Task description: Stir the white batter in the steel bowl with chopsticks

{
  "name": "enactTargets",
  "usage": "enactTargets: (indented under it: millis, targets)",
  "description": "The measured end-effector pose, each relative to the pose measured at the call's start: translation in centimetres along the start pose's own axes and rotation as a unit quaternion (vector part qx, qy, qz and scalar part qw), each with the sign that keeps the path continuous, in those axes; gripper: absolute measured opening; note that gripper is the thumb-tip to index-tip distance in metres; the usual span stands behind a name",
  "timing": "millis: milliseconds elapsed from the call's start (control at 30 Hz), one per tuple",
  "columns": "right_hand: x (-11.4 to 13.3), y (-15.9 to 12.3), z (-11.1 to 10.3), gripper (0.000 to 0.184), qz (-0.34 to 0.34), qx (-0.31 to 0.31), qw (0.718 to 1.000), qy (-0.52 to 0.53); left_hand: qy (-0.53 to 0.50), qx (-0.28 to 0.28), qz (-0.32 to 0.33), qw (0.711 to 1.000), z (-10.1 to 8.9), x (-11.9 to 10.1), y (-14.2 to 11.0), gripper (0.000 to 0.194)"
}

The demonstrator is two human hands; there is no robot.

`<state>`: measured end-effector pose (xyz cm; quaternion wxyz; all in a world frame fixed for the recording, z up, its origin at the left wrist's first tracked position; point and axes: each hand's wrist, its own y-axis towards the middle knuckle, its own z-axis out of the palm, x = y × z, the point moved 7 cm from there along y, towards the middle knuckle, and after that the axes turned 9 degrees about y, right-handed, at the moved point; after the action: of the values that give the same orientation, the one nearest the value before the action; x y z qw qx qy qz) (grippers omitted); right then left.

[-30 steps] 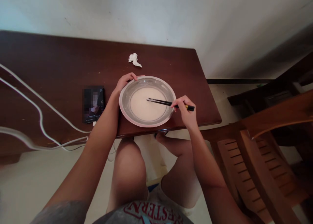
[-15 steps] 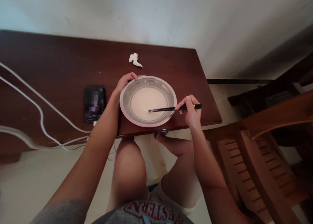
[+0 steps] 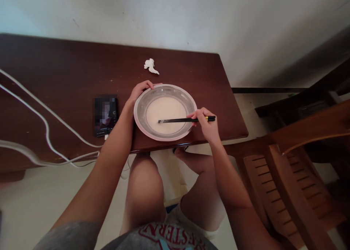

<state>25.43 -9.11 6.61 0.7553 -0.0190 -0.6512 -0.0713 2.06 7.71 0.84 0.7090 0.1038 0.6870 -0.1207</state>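
Note:
A wide metal basin (image 3: pixel 140 111) rests near the front edge of the table, with a pale, milky liquid (image 3: pixel 166 109) in its bottom. My left hand (image 3: pixel 140 89) is closed on the basin's far left rim, with some fingers hidden against the outer wall. In my right hand (image 3: pixel 206 124) is a pair of black chopsticks (image 3: pixel 176 120) with yellow bands near the top. Their whitened tips point left, at the liquid's surface. The fingers of that hand are wrapped round the chopsticks at the basin's right rim.
A crumpled white tissue (image 3: pixel 151 66) lies behind the basin on the dark wooden table (image 3: pixel 65 75). Left of my forearm is a phone (image 3: pixel 105 115) with its screen lit. White cables (image 3: pixel 46 129) cross the left side. A slatted wooden chair (image 3: pixel 273 184) stands at the right.
My right hand has shifted left with the chopsticks, so their tips sit further left over the liquid. The left hand and the basin have hardly moved.

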Motion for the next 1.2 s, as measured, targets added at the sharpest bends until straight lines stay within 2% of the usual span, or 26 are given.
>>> enactTargets:
  millis: [67, 167, 233, 400, 467, 600, 667, 733, 800, 867, 1000, 1067, 1133, 1200]
  targets:
    - [0.3, 0.1, 0.0, 0.031, -0.014, -0.001, 1.0, -0.013, 0.0, -0.003, -0.008, 1.0, 0.0, 0.1, 0.0, 0.012]
    - [0.4, 0.2, -1.4, 0.037, -0.03, -0.069, 0.997, -0.002, 0.0, -0.005, -0.019, 1.0, 0.1, 0.1, -0.2, 0.011]
    - [0.2, 0.2, -1.8, 0.039, -0.021, -0.082, 0.996, 0.004, -0.001, -0.002, -0.018, 1.0, 0.2, 0.1, -0.2, 0.011]
    - [0.0, 0.0, 0.2, 0.032, -0.002, 0.018, 0.999, -0.037, -0.007, 0.002, -0.012, 1.0, 0.1, 0.1, -0.1, 0.01]
    - [0.5, 0.0, -0.1, 0.03, -0.023, 0.004, 0.998, -0.052, -0.002, 0.001, -0.014, 1.0, 0.1, 0.2, 0.0, 0.011]
    - [0.9, 0.0, -1.6, 0.037, -0.045, -0.069, 0.996, -0.037, -0.003, 0.01, -0.005, 1.0, 0.0, 0.3, 0.1, 0.009]
    - [0.6, 0.0, -1.1, 0.037, -0.033, -0.043, 0.998, -0.033, -0.007, 0.012, -0.001, 1.0, 0.0, 0.3, 0.1, 0.008]
    - [0.4, -0.1, -0.1, 0.03, -0.02, 0.009, 0.999, -0.046, -0.005, 0.01, -0.002, 1.0, 0.0, 0.2, 0.0, 0.009]
    - [0.4, -0.1, 0.4, 0.024, -0.015, 0.035, 0.997, -0.065, -0.004, 0.005, -0.011, 1.0, 0.1, 0.1, -0.1, 0.011]
    - [0.7, -0.1, -0.1, 0.023, -0.022, 0.012, 0.997, -0.068, -0.007, -0.002, -0.025, 1.0, 0.2, 0.0, -0.2, 0.013]
    - [1.0, -0.2, -1.4, 0.035, -0.029, -0.055, 0.996, -0.06, -0.015, 0.0, -0.032, 0.999, 0.3, -0.1, -0.2, 0.015]
    - [0.6, -0.2, -0.9, 0.035, -0.011, -0.032, 0.998, -0.052, -0.014, 0.003, -0.028, 1.0, 0.2, 0.0, -0.2, 0.014]
    - [0.2, -0.3, 0.0, 0.028, 0.004, 0.008, 0.999, -0.047, -0.014, 0.003, -0.023, 1.0, 0.1, 0.2, -0.1, 0.013]
    - [0.2, -0.2, 0.3, 0.022, -0.002, 0.017, 0.998, -0.061, -0.015, 0.004, -0.021, 1.0, 0.1, 0.2, -0.1, 0.011]
